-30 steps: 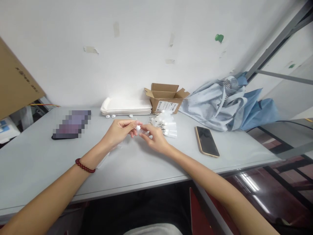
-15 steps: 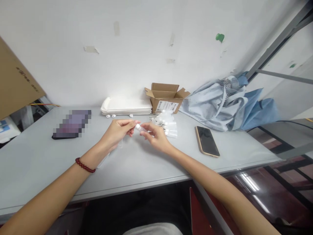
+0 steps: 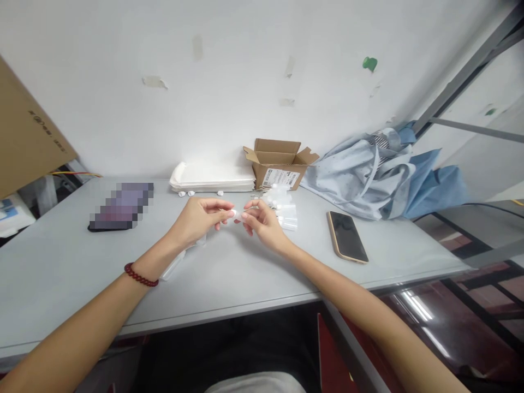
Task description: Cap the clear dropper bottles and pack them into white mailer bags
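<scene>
My left hand (image 3: pixel 197 220) and my right hand (image 3: pixel 262 222) meet above the grey table (image 3: pixel 61 273), fingertips almost touching. Between them sits a small clear bottle with a white cap (image 3: pixel 234 214); the left fingers pinch the cap end and the right fingers pinch the body. A red bead bracelet (image 3: pixel 140 277) is on my left wrist. Just behind my right hand lies a heap of similar small clear bottles (image 3: pixel 284 210). A clear plastic piece (image 3: pixel 177 261) lies on the table under my left forearm.
A small open cardboard box (image 3: pixel 279 168) stands at the back by the wall, with a stack of white trays (image 3: pixel 212 178) and loose white caps (image 3: pixel 187 194) to its left. A phone (image 3: pixel 346 236) lies face up to the right. Blue cloth (image 3: pixel 380 172) is piled back right. A dark blurred object (image 3: pixel 121 206) lies left.
Both hands rose slightly and drew closer together around the small bottle; the fingers shifted on its cap end. Nothing else on the table moved.
</scene>
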`<move>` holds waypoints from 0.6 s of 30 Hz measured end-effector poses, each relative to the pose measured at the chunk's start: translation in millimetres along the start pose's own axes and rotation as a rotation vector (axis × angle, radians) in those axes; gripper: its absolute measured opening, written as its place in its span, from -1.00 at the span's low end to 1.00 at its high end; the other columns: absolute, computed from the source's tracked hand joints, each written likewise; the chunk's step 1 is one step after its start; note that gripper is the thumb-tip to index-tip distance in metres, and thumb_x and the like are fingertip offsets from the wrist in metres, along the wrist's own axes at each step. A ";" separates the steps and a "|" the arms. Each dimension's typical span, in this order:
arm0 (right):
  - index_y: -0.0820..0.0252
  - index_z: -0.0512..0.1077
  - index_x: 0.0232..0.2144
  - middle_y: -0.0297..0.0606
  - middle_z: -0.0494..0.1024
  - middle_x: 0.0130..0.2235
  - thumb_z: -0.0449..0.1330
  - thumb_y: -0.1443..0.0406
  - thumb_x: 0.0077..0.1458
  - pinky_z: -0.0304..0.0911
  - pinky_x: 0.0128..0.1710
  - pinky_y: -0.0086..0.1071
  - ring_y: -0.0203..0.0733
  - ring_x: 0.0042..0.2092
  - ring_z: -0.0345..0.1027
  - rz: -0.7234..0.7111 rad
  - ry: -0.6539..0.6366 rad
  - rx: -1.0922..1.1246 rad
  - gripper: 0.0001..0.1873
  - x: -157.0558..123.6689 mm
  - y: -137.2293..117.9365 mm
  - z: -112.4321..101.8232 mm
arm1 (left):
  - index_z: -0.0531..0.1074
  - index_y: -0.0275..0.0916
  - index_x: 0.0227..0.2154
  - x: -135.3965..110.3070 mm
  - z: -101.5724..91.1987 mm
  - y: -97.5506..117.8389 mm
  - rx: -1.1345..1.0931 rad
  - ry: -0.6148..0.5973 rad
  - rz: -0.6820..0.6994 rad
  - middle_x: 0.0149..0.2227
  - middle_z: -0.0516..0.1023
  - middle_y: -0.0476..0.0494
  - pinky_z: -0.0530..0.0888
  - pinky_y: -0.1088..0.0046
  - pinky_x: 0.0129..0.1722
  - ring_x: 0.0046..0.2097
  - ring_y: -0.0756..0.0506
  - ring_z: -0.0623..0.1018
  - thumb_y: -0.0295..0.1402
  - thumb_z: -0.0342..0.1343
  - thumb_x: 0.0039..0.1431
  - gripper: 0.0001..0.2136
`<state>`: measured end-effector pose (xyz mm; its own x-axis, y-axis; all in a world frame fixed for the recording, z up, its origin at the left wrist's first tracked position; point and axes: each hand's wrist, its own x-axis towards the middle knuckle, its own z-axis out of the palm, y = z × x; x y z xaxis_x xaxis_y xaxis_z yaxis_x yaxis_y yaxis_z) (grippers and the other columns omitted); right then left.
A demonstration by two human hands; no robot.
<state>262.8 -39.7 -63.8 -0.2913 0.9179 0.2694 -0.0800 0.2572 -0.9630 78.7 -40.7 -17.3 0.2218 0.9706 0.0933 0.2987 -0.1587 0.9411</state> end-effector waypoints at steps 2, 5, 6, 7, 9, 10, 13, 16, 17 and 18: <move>0.10 0.15 -0.25 -0.46 0.44 -0.53 0.21 0.04 0.04 0.12 -0.57 -0.46 -0.36 -0.56 0.20 0.038 -0.015 0.037 -0.60 0.2 -2.7 -0.6 | 0.58 -0.26 -0.29 -0.7 0.6 1.6 0.035 -0.002 0.049 -0.34 0.60 -0.14 0.40 0.43 -0.45 -0.44 -0.03 0.46 -0.19 0.29 -0.04 -0.71; 0.10 0.15 -0.27 -0.45 0.48 -0.52 0.23 0.02 0.01 0.12 -0.58 -0.45 -0.39 -0.60 0.15 0.066 -0.011 0.074 -0.58 0.4 -5.7 -0.8 | 0.57 -0.24 -0.29 -0.6 0.5 2.9 0.026 -0.029 0.081 -0.31 0.60 -0.15 0.42 0.43 -0.43 -0.32 -0.10 0.50 -0.19 0.27 -0.03 -0.72; 0.10 0.15 -0.27 -0.44 0.49 -0.50 0.24 0.02 0.00 0.12 -0.57 -0.45 -0.40 -0.60 0.13 0.067 -0.011 0.079 -0.57 0.5 -6.1 -0.7 | 0.57 -0.24 -0.29 -0.2 0.1 2.9 0.004 -0.048 0.071 -0.32 0.60 -0.15 0.43 0.43 -0.42 -0.32 -0.10 0.51 -0.18 0.27 -0.03 -0.72; 0.10 0.15 -0.27 -0.42 0.51 -0.48 0.24 0.01 0.00 0.12 -0.57 -0.44 -0.41 -0.60 0.13 0.065 -0.013 0.081 -0.57 0.7 -6.3 -0.5 | 0.58 -0.24 -0.29 0.2 -0.3 2.7 -0.021 -0.066 0.052 -0.35 0.60 -0.15 0.43 0.42 -0.41 -0.33 -0.10 0.51 -0.17 0.27 -0.02 -0.72; 0.10 0.15 -0.27 -0.40 0.53 -0.46 0.24 0.00 0.00 0.12 -0.58 -0.45 -0.41 -0.59 0.14 0.054 -0.018 0.079 -0.56 1.1 -6.0 -0.1 | 0.58 -0.25 -0.37 1.1 -1.1 1.8 -0.043 -0.088 -0.005 -0.43 0.59 -0.15 0.43 0.41 -0.43 -0.41 -0.08 0.50 -0.13 0.23 0.02 -0.73; 0.10 0.15 -0.27 -0.40 0.53 -0.46 0.24 0.00 0.00 0.12 -0.58 -0.45 -0.41 -0.59 0.14 0.046 -0.018 0.077 -0.55 1.2 -5.7 0.2 | 0.57 -0.26 -0.43 1.5 -1.3 1.2 -0.031 -0.090 -0.037 -0.47 0.57 -0.14 0.41 0.42 -0.46 -0.47 -0.06 0.48 -0.11 0.20 0.04 -0.72; 0.10 0.14 -0.27 -0.39 0.53 -0.45 0.23 -0.01 0.01 0.13 -0.59 -0.45 -0.41 -0.59 0.15 0.029 -0.018 0.074 -0.56 1.0 -5.0 0.7 | 0.52 -0.26 -0.60 2.4 -0.4 -0.3 0.014 -0.098 -0.102 -0.62 0.47 -0.08 0.35 0.45 -0.55 -0.60 0.00 0.39 -0.10 0.17 0.06 -0.67; 0.10 0.15 -0.27 -0.40 0.52 -0.45 0.22 -0.01 0.02 0.13 -0.58 -0.45 -0.40 -0.59 0.16 0.018 -0.022 0.064 -0.57 0.8 -5.4 0.9 | 0.52 -0.26 -0.61 2.9 1.5 -0.9 -0.076 -0.140 -0.139 -0.61 0.49 -0.09 0.36 0.46 -0.54 -0.58 0.00 0.42 -0.15 0.20 0.06 -0.71; 0.10 0.15 -0.27 -0.41 0.51 -0.46 0.22 -0.01 0.02 0.13 -0.59 -0.45 -0.40 -0.59 0.16 0.015 -0.020 0.062 -0.57 0.8 -5.6 0.8 | 0.53 -0.27 -0.59 3.0 1.9 -1.1 -0.123 -0.147 -0.156 -0.58 0.51 -0.11 0.39 0.46 -0.51 -0.54 -0.01 0.44 -0.16 0.21 0.05 -0.72; 0.10 0.15 -0.27 -0.41 0.51 -0.46 0.22 -0.01 0.02 0.13 -0.59 -0.45 -0.40 -0.59 0.17 0.013 -0.016 0.060 -0.57 1.0 -5.9 0.6 | 0.54 -0.28 -0.56 3.2 2.1 -1.5 -0.166 -0.151 -0.172 -0.54 0.54 -0.13 0.41 0.45 -0.47 -0.50 -0.02 0.47 -0.16 0.22 0.05 -0.73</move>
<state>262.4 -40.4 -57.9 -0.3077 0.9160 0.2575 -0.1333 0.2265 -0.9649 80.9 -37.8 -19.1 0.3206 0.9407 -0.1107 0.1912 0.0502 0.9803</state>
